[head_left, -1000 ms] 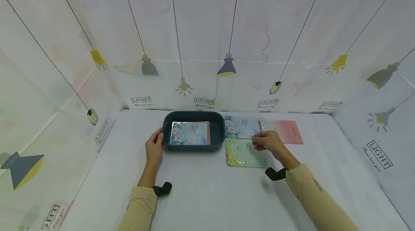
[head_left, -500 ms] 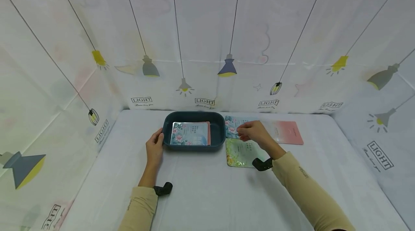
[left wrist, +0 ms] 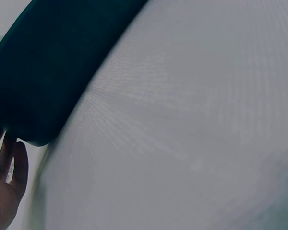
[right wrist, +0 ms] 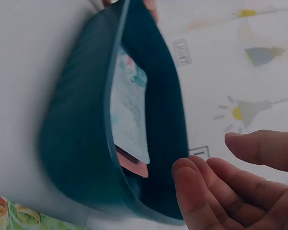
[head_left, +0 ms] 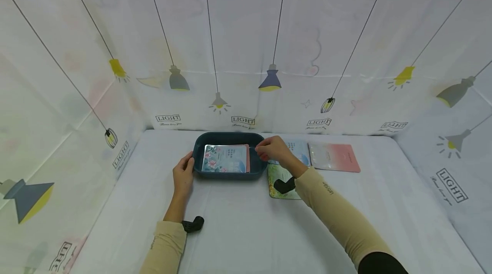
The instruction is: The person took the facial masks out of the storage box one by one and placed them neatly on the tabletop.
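Observation:
A dark teal plastic box (head_left: pixel 229 176) stands at the back of the table. A flat, glossy blue floral packet (head_left: pixel 223 159) lies inside it, covering most of a pink packet (head_left: pixel 247 163). My left hand (head_left: pixel 183 176) holds the box's left end; in the left wrist view its fingers (left wrist: pixel 20 163) reach the dark wall. Over the right end of the box is my right hand (head_left: pixel 273 149), with nothing in it. The right wrist view shows its thumb (right wrist: pixel 259 146) apart from the loosely bent fingers.
Right of the box, another blue packet (head_left: pixel 300 150) and a green floral packet (head_left: pixel 274 171) lie partly under the right forearm. A pink-and-white packet (head_left: pixel 340 157) lies farther right. Behind the white table (head_left: pixel 230 227) hangs a lamp-print curtain (head_left: pixel 238 30).
My right hand has moved left, from above the packets on the table to the right end of the box. The left hand, box and packets have stayed in place.

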`<action>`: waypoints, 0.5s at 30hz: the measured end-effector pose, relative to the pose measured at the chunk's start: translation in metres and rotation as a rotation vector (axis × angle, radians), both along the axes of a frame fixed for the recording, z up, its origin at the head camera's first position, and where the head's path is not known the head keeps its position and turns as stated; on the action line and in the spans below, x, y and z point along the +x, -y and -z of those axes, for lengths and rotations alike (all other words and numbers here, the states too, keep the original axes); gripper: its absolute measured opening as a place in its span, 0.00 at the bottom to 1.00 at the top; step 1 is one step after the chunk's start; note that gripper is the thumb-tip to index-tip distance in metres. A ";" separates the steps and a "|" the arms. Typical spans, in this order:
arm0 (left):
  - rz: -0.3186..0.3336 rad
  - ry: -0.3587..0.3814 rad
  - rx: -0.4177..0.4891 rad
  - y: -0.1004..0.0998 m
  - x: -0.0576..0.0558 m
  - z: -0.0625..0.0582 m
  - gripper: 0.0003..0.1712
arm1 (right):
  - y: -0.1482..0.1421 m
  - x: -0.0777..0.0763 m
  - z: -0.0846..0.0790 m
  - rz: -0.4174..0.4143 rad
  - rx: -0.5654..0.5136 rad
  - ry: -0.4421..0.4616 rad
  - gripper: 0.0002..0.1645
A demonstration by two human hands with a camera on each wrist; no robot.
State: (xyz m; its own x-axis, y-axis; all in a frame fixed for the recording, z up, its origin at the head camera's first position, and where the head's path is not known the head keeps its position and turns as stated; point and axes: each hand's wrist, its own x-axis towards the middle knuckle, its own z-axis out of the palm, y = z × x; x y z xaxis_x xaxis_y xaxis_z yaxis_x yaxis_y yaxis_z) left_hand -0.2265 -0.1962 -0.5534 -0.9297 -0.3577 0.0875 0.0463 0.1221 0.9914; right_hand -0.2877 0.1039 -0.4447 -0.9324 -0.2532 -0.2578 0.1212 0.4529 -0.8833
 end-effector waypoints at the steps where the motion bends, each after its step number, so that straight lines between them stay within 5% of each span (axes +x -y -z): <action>1: -0.003 0.000 0.000 0.000 0.001 0.000 0.22 | 0.004 -0.002 0.002 -0.006 0.006 0.002 0.16; 15: 0.034 0.022 0.037 0.005 -0.001 0.002 0.23 | 0.049 -0.020 0.027 0.025 0.086 0.068 0.14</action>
State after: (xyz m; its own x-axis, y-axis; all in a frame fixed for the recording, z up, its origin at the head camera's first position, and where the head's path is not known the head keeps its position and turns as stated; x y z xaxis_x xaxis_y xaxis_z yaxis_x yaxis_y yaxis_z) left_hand -0.2272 -0.2015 -0.5556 -0.9431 -0.3282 0.0545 0.0282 0.0842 0.9960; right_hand -0.3074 0.0548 -0.4712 -0.9177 -0.2040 -0.3409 0.1923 0.5229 -0.8304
